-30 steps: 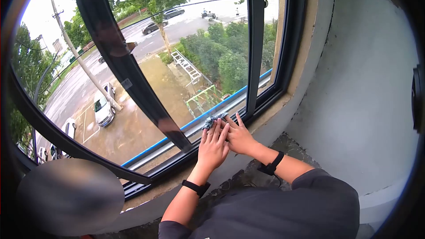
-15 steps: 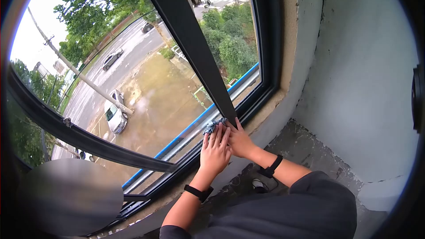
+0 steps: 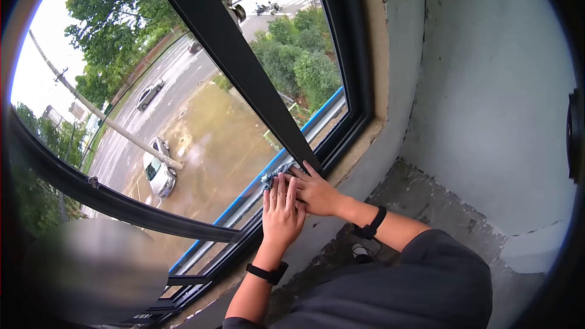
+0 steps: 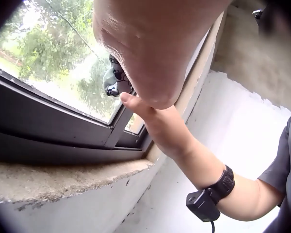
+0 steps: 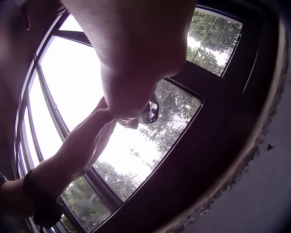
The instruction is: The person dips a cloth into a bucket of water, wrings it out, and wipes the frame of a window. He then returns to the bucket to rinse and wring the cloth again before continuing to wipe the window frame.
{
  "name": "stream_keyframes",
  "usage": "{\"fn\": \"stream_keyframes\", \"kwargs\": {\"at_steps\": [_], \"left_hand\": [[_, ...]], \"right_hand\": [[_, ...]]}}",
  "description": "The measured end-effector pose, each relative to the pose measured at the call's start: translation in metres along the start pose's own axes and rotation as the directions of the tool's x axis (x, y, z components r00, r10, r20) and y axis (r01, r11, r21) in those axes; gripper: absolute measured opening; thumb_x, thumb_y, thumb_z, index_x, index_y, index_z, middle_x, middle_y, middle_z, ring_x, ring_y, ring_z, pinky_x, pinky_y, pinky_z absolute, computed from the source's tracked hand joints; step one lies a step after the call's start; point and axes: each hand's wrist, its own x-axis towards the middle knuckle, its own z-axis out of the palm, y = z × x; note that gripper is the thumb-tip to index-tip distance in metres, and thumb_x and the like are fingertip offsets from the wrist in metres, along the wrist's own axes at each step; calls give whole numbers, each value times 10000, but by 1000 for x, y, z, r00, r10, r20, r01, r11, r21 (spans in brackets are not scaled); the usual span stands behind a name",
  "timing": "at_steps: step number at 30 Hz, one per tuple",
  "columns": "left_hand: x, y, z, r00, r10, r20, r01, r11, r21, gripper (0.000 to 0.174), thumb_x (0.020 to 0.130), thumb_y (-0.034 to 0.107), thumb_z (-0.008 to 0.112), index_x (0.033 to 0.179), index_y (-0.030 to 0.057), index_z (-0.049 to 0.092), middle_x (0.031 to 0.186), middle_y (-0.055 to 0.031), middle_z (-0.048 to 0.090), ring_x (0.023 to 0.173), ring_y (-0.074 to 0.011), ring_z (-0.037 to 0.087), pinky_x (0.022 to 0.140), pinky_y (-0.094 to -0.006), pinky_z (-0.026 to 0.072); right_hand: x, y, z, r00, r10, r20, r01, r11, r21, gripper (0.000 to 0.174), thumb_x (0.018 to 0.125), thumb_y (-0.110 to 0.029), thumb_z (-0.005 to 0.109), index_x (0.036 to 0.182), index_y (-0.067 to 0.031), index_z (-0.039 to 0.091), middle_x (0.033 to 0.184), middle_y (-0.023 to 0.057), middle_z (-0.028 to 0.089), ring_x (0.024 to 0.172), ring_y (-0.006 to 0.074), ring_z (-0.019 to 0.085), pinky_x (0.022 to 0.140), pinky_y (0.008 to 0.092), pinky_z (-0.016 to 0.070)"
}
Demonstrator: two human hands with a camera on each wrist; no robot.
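Observation:
A crumpled blue-grey cloth [image 3: 272, 176] lies at the lower window frame, close to the foot of a dark upright sash bar [image 3: 244, 79]. My left hand [image 3: 282, 218] presses on it with straight fingers, overlapping the right hand. From the right, my right hand [image 3: 319, 195] reaches in with its thumb spread toward the bar; its fingers, partly covered by the left hand, rest on the cloth. In the left wrist view the cloth [image 4: 115, 80] shows beyond the hands, against the glass. The right wrist view shows part of the cloth [image 5: 151, 110] past the fingers.
Another dark sash [image 3: 134, 204] angles across the lower left. A rough sill [image 3: 359, 146] borders the frame, with a grey wall [image 3: 487, 116] at the right. Outside are a road, trees and parked cars. A blurred round shape [image 3: 97, 271] covers the lower left.
The upright sash bar first moved right to beside the hands. Since then the hands and cloth have shifted slightly left and down in view, along with the bar.

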Motion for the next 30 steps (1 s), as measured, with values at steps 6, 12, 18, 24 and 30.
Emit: {"fn": "stream_keyframes", "kwargs": {"at_steps": [6, 12, 18, 24, 30], "left_hand": [[-43, -30, -31, 987, -126, -95, 135, 986, 95, 803, 981, 467, 609, 1616, 57, 336, 1688, -201, 288, 1582, -346, 229, 1275, -502, 155], [-136, -100, -34, 909, -203, -364, 302, 922, 241, 699, 914, 253, 701, 1555, 108, 462, 1674, -182, 324, 1559, -368, 275, 1252, -517, 225], [-214, -159, -56, 736, -152, -660, 372, 905, 206, 495, 836, -40, 731, 1293, 145, 699, 1476, -89, 576, 1433, -307, 486, 1172, -475, 374], [-269, -183, -76, 621, -217, -753, 475, 869, 141, 421, 800, -79, 715, 1157, 145, 735, 1281, -72, 639, 1287, -286, 573, 1083, -427, 449], [-306, -186, -95, 497, -349, -795, 463, 881, -98, 398, 780, -136, 662, 1127, 38, 746, 1234, -140, 671, 1245, -369, 583, 1075, -475, 463]], "right_hand": [[38, -34, -56, 976, -194, -101, 196, 980, 15, 448, 924, -166, 678, 1370, -133, 650, 1512, 110, 549, 1453, 340, 456, 1230, 550, 297], [54, -33, -61, 730, 185, -658, -250, 968, -5, 633, 968, -153, 647, 1542, 4, 431, 1605, 240, 397, 1487, 385, 389, 1222, 496, 304], [58, 0, -10, 689, 399, -605, -322, 916, 237, 610, 1060, -256, 592, 1546, 45, 381, 1517, 257, 473, 1410, 356, 479, 1166, 417, 376], [73, -2, -11, 629, 570, -529, -249, 792, 557, 545, 1036, -276, 667, 1435, 35, 466, 1279, 125, 606, 1090, 187, 622, 953, 334, 499], [80, -43, 15, 623, 573, -532, -207, 776, 595, 557, 990, -201, 726, 1421, 33, 462, 1267, 116, 611, 1102, 187, 632, 968, 328, 512]]}}
